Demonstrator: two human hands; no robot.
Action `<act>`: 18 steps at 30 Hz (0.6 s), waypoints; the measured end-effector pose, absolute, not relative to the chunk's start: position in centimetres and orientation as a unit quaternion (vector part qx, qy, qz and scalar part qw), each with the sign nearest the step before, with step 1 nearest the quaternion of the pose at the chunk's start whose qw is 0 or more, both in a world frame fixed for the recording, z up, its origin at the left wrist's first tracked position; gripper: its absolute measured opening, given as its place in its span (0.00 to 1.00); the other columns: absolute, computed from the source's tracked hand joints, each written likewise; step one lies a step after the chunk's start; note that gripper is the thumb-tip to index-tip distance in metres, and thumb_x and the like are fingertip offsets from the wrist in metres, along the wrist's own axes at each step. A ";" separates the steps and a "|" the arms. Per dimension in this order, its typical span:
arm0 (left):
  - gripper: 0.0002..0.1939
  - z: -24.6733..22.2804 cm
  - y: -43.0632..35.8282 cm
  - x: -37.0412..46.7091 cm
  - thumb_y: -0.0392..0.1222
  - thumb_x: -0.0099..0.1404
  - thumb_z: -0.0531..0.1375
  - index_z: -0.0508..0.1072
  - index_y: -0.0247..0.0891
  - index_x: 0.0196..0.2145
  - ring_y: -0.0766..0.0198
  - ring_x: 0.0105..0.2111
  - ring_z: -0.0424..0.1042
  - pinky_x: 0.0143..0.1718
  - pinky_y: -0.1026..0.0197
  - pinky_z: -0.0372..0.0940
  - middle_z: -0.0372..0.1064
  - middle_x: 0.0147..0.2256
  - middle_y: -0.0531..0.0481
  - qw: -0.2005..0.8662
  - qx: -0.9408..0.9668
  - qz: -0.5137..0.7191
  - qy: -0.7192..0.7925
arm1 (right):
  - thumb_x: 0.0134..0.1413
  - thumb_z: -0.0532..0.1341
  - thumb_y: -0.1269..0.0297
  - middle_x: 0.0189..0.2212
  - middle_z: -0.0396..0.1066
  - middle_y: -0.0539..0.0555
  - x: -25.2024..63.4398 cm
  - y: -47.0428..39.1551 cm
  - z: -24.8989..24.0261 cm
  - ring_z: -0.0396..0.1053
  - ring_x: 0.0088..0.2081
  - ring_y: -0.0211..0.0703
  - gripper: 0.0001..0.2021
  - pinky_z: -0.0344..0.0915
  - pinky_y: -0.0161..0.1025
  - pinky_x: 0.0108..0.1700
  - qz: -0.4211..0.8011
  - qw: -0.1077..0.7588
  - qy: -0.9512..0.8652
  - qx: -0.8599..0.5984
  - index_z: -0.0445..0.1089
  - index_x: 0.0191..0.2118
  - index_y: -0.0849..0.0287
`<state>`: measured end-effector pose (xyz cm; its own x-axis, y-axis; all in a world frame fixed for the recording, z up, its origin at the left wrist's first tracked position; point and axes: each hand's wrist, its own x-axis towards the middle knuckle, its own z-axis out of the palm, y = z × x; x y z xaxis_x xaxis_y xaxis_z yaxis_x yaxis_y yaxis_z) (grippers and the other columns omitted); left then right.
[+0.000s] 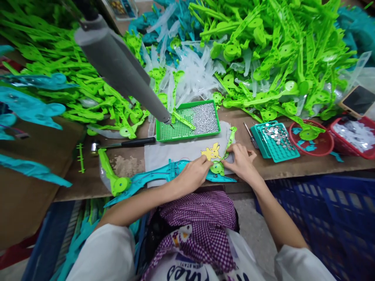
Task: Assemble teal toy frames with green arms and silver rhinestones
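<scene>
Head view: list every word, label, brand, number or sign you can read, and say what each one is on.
"MEN STAY!", small, start covered: on the front of the white garment.
"mes" or "ines", large script, cut off by the picture's lower edge: same garment. More script to its right is too cut off to read.
Container at the top edge: any print is too blurred to read.
I can read nothing else.

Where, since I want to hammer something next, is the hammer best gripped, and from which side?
Probably by the black grip, from above on the near side: it is straight and slim, head leftward. Green parts crowd the far side; the tray lies by its right end.
</scene>
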<state>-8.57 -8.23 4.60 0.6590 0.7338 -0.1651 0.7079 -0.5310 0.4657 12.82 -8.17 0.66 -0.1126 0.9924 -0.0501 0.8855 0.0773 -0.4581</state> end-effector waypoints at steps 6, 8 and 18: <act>0.13 5.0 -8.0 -7.9 0.38 0.72 0.48 0.72 0.35 0.41 0.61 0.38 0.69 0.43 0.57 0.66 0.68 0.37 0.47 0.348 0.833 0.064 0.425 | 0.51 0.58 0.55 0.43 0.69 0.53 12.7 -8.2 0.7 0.63 0.48 0.54 0.13 0.50 0.52 0.49 0.191 0.133 -0.720 -0.654 0.62 0.41 0.54; 0.13 5.2 -8.1 -7.7 0.37 0.71 0.48 0.72 0.36 0.41 0.61 0.37 0.69 0.41 0.58 0.65 0.67 0.36 0.47 0.342 0.843 0.035 0.415 | 0.51 0.58 0.56 0.43 0.69 0.53 12.6 -8.2 0.8 0.63 0.48 0.54 0.13 0.51 0.52 0.48 0.190 0.130 -0.720 -0.655 0.62 0.41 0.54; 0.19 4.5 -7.1 -8.9 0.28 0.65 0.49 0.73 0.39 0.47 0.63 0.33 0.68 0.35 0.62 0.64 0.65 0.39 0.45 0.279 0.884 -0.025 0.374 | 0.51 0.57 0.56 0.42 0.69 0.53 12.6 -8.2 0.6 0.63 0.48 0.53 0.12 0.50 0.52 0.47 0.190 0.126 -0.720 -0.655 0.61 0.41 0.54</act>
